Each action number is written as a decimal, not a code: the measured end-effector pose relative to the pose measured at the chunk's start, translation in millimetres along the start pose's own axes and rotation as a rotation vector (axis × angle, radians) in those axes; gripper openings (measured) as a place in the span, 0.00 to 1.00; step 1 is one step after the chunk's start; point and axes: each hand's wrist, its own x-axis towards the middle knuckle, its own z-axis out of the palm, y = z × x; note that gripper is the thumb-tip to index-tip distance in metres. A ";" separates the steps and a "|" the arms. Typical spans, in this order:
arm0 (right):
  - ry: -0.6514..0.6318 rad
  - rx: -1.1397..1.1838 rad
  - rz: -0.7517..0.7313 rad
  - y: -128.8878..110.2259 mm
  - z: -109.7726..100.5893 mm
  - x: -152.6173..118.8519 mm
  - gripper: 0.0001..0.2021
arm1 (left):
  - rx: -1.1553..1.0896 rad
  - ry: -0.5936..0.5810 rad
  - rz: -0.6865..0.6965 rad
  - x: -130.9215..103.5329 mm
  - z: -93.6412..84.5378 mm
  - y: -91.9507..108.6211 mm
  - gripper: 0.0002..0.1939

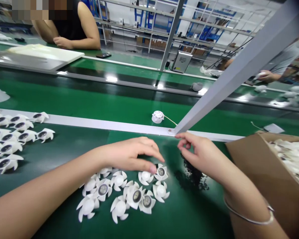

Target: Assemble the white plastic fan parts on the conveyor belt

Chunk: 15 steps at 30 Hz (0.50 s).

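Note:
My left hand (137,154) hovers palm down, thumb and fingers apart, over a loose group of white fan impellers (119,207). Its thumb tip is close to one impeller (161,171) that shows a round metal-lined hub; whether they touch I cannot tell. My right hand (199,149) is raised beside the foot of a grey post, its index finger stretched and the other fingers loosely bent. Nothing shows between its fingers. Below it lies a pile of tiny black parts (195,176), too small to name. A white round housing with a wire (157,117) sits beyond both hands.
More impellers (8,136) stand in rows at the left. A cardboard box (254,159) with white parts is at the right. The slanted grey post (229,73) rises from the white rail (89,123) along the green belt (77,103). Other people sit across.

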 end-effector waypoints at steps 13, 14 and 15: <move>-0.335 -0.294 0.217 -11.6 15.8 -18.2 0.16 | 0.028 -0.144 0.032 4.5 6.3 -16.5 0.20; -0.330 -0.330 0.224 -14.0 17.5 -19.0 0.16 | 0.020 -0.141 0.036 4.3 6.3 -16.7 0.20; -0.332 -0.370 0.237 -17.2 19.0 -19.5 0.16 | 0.013 -0.137 0.037 3.9 6.5 -16.9 0.20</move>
